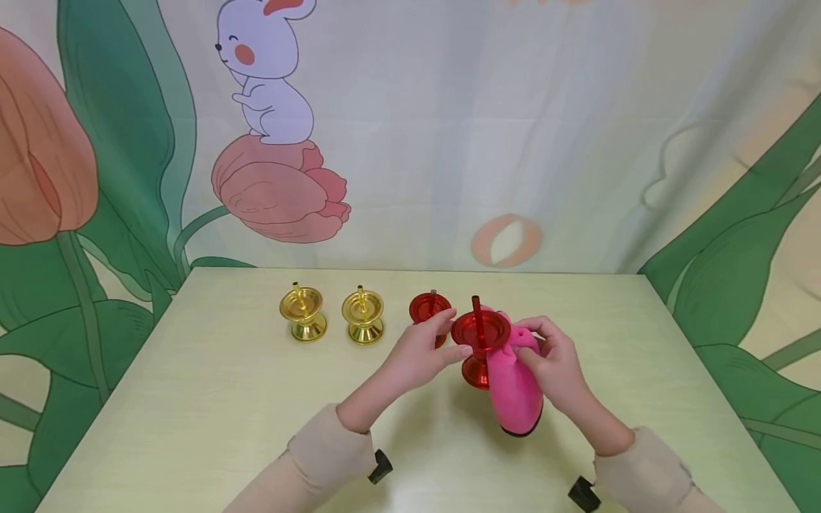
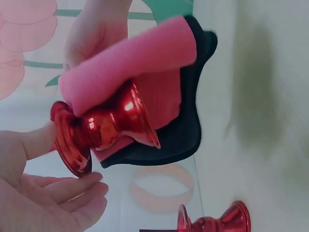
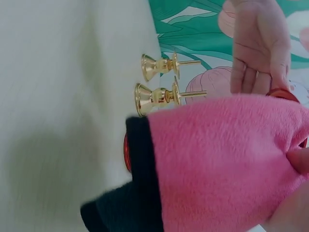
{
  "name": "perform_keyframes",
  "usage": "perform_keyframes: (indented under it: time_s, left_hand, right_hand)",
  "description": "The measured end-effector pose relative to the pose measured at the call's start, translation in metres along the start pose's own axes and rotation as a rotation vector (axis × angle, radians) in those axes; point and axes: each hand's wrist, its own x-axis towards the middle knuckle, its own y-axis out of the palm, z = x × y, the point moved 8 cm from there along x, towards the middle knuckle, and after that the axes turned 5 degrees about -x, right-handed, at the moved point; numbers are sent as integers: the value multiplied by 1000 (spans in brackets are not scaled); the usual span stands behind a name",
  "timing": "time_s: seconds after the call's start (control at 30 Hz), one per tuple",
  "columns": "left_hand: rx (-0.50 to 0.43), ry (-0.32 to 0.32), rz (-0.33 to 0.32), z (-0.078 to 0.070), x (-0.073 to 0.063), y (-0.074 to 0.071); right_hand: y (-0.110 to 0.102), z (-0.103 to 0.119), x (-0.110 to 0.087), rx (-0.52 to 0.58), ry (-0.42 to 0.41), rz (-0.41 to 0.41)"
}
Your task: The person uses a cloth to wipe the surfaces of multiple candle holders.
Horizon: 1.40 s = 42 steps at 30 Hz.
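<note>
1. Red metallic candle holder (image 1: 476, 347), raised clear of the table (image 1: 192, 427), between left grip (image 1: 417, 356) and right grip (image 1: 561, 367).
2. At left grip: dish rim pinched between thumb and fingers.
3. At right grip: bunched pink cloth (image 1: 516, 392) pinched, lying against the holder's side.
4. In build: glossy, mirror-like red surface, shallow round dish, thin upright tube at centre, waisted stem, flared round foot.
5. In texture: soft, fuzzy pink pile, folded over, with smooth-edged black border along the lower end.
6. Just beyond left grip: second red candle holder (image 1: 428, 306), same shape, standing on the table, partly hidden.
7. Farther left: two shiny gold candle holders, left one (image 1: 306, 318) and right one (image 1: 363, 318), upright, apart.
8. Behind: hanging fabric backdrop (image 1: 417, 142), printed with tulips and a rabbit.
</note>
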Motion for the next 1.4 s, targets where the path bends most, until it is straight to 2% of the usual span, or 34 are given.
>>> perform_keyframes:
  time_s: [0.1,0.17,0.23,0.3,0.43,0.57,0.73,0.83,1.0,1.13,1.27,1.4]
  left_hand:
    - [52,14,36,-4,-1,6]
    - [90,15,27,-5,0,9]
    - [107,9,-15,-5,1,11]
    - [132,1,-84,-5,3,12]
    - [156,-6,-212,-4,5,11]
    - [102,1,-248,-3,6,9]
    - [-66,-21,-192,7,9,12]
    - [-118,-13,-136,10,11,15]
    - [-156,73,-27,8,13,21]
    - [-192,138,57,5,13,26]
    - [-226,176,120,2,12,30]
    - [-295,177,157,0,13,30]
  right_hand:
    - [-2,4,-2,-97,-41,-51]
    - [-2,9,-4,-169,-99,-81]
    - [-1,17,-7,-212,-156,-112]
    - [1,25,-10,-247,-228,-140]
    - [5,32,-14,-261,-320,-166]
    - [5,29,-14,-245,-335,-137]
    - [2,16,-7,-126,-234,-34]
    - [0,9,-4,-26,-180,30]
    - [-3,1,0,97,-155,120]
    - [-1,-7,2,196,-121,226]
    - [0,-13,4,212,-74,316]
    - [-6,-16,8,138,-27,325]
